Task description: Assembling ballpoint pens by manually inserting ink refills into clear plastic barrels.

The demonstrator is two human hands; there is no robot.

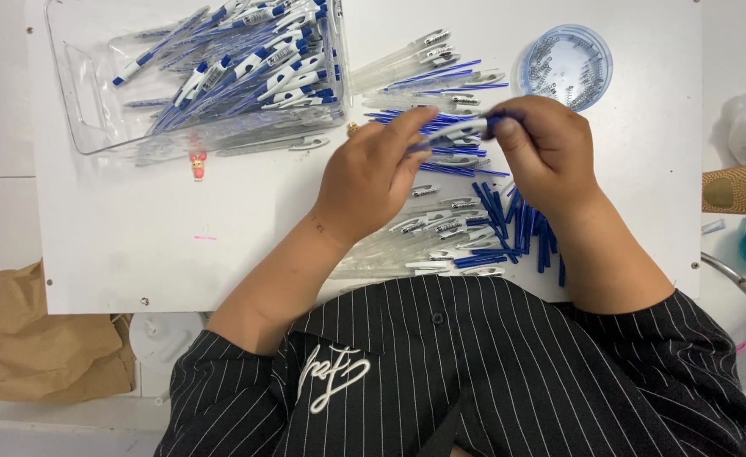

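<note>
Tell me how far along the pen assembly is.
Done: a clear bin at the upper left holds a heap of finished pens. In hand: the left hand and right hand hold one pen between them. Left: loose clear barrels and blue refills lie on the white board, and a round tub of small parts sits nearby.

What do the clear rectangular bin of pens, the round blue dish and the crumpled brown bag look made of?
Clear rectangular bin: glossy transparent plastic, probably; pens show through its walls. Round blue dish: tinted see-through plastic, likely. Crumpled brown bag: matte kraft paper, creased.
</note>
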